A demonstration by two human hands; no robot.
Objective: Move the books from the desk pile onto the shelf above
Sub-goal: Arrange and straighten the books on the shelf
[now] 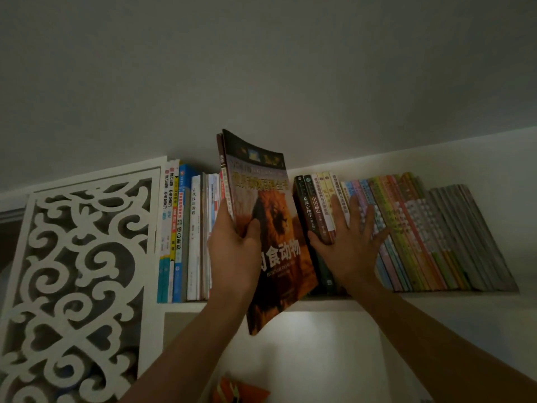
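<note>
My left hand [235, 251] grips a large book with a lion cover [273, 205], along with thinner books behind it, held upright in the gap between two rows on the white shelf [406, 298]. The book's lower corner hangs below the shelf edge. My right hand [348, 237] presses flat with spread fingers against the spines of the leaning row of books [421, 234] on the right, next to two dark books [308, 210]. An upright row of books [183, 237] stands to the left of the gap.
A white carved lattice panel [75, 280] closes the shelf's left end. The ceiling lies close above the books. An orange book [241, 392] shows at the bottom edge, below the shelf.
</note>
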